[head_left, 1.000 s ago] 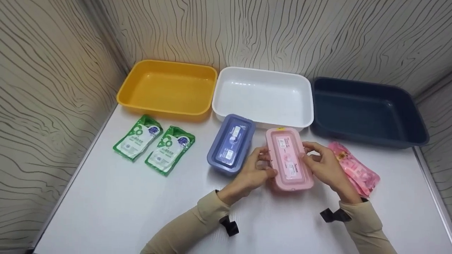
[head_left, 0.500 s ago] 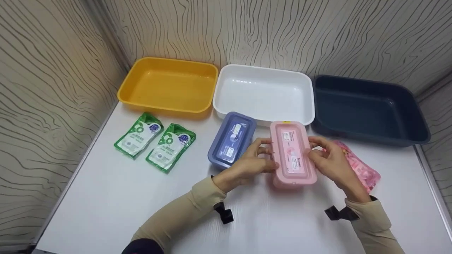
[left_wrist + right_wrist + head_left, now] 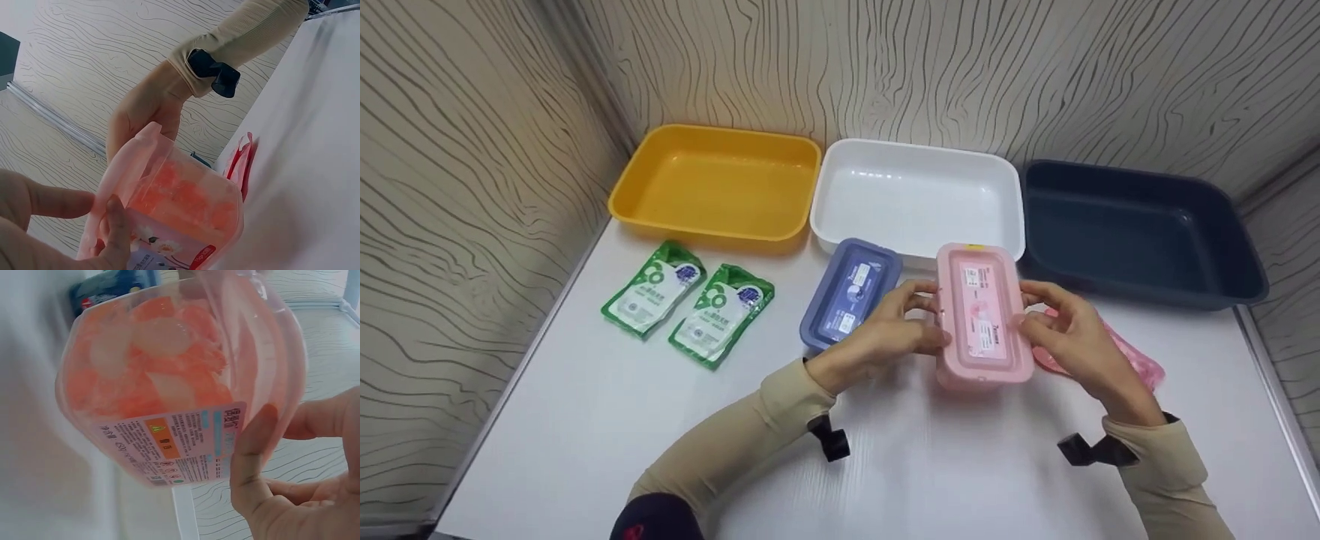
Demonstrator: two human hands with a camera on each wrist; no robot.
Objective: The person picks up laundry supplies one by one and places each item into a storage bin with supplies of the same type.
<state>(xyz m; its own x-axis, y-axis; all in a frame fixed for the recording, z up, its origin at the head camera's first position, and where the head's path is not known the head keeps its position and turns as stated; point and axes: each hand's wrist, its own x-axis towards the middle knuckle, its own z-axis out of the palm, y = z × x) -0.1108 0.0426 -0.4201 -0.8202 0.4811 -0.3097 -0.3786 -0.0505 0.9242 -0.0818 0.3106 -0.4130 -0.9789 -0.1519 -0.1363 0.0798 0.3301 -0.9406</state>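
A pink lidded box (image 3: 986,319) is held between both hands in the head view. The left hand (image 3: 889,334) pinches the left edge of its lid, and the right hand (image 3: 1069,337) grips the right edge. Through the clear side, pink-orange contents show in the left wrist view, where the box (image 3: 185,197) looks tilted. Fingers of the right hand (image 3: 315,467) press on the lid rim in the right wrist view. A blue lidded box (image 3: 851,292) stands beside the left hand; a pink pouch (image 3: 1140,364) lies partly behind the right hand.
Along the back wall stand a yellow tray (image 3: 712,236), a white tray (image 3: 922,154) and a dark blue tray (image 3: 1147,296). Two green-and-white pouches (image 3: 652,292) (image 3: 720,319) lie at the left of the white table (image 3: 585,450).
The pink box has moved away from the person and slightly right, with both hands still on it. It now covers part of the white tray's front edge.
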